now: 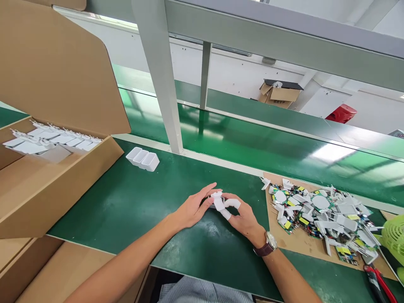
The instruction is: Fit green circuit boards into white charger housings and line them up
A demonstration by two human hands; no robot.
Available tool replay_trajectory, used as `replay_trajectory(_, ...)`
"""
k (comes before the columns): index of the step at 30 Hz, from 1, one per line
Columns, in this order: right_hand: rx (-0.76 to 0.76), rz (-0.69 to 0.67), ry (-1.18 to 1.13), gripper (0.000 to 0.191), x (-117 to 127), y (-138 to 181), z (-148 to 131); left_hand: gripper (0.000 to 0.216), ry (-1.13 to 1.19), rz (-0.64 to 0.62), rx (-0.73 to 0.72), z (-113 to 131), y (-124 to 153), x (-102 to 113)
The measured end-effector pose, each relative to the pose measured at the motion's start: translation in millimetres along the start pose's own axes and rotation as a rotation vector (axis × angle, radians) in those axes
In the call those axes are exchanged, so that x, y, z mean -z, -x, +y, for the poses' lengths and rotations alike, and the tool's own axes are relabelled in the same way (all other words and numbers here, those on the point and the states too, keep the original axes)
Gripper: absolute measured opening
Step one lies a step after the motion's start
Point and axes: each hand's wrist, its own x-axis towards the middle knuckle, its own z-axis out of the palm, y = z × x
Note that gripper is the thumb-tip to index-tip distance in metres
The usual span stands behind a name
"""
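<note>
In front of me, above the green tabletop point(132, 210), a small white plastic part point(218, 201) is held between both hands. My left hand point(193, 210) pinches its left side with the thumb and fingers. From the other side my right hand point(244, 216) grips it; the thumb and a finger wear white coverings that look like tape or finger cots. Under the fingers a dark edge shows, too covered to name. On my right wrist is a watch point(268, 245). A white three-compartment holder point(143, 159) stands farther back on the left.
To the left stands an open cardboard box point(63, 181) with rows of white parts point(53, 141). At right, circuit boards with white plastic pieces point(318, 214) lie heaped on cardboard, near red-handled pliers point(377, 282) and a green basket point(394, 237). A metal post point(160, 80) rises behind the table.
</note>
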Motion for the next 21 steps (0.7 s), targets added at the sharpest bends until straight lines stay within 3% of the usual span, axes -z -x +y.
replay_trajectory(5,0.032,-0.121,0.066,0.044,-5.2,7.5,5.2,0.034,-0.100,0.174,0.079,3.1,-0.2,-0.4)
replay_trajectory(7,0.026,-0.152,0.089,0.051,-8.4,9.8,6.4,0.033,-0.092,0.208,0.117,3.6,-0.6,-0.3)
replay_trajectory(9,0.015,-0.154,0.106,0.052,-12.0,11.5,7.0,0.034,-0.037,0.196,0.067,3.0,-0.5,-0.8)
replay_trajectory(11,0.009,-0.137,0.121,0.053,-14.7,12.6,7.2,0.047,0.021,0.158,-0.061,1.3,0.4,-2.4)
replay_trajectory(13,0.011,-0.119,0.134,0.052,-15.7,13.4,7.6,0.077,0.036,0.129,-0.169,-0.8,1.6,-4.8)
replay_trajectory(15,0.012,-0.110,0.146,0.050,-15.7,13.7,8.6,0.096,0.010,0.119,-0.201,-2.4,2.6,-7.3)
replay_trajectory(21,0.046,-0.079,0.149,0.049,-12.8,10.2,6.7,0.108,-0.059,0.122,-0.210,-2.0,1.8,-8.7)
